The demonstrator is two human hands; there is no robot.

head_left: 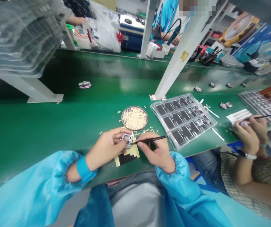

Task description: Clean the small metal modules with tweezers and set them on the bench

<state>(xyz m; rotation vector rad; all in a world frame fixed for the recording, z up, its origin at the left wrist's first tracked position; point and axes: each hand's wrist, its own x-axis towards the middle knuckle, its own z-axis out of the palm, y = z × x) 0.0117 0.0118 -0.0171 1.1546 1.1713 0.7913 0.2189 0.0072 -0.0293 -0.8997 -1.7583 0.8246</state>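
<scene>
Between the fingers and thumb of my left hand (107, 148) is a small squarish device housing (127, 140) with a pale rim, tilted up. My right hand (155, 149) pinches black tweezers (153, 139), whose tip meets or nearly meets the housing's right side. Beneath both hands lies a yellow sheet (135, 153) with black pieces on it. Just beyond it stands a round dish (135, 118) full of small cream-coloured pieces, and several of these lie loose around it on the green bench.
A clear tray (185, 119) of dark flat parts lies to the right, with white strips (211, 111) beside it. White posts (173, 60) rise from the bench. One housing (85, 84) sits far left. A co-worker's hands (251, 130) work at the right.
</scene>
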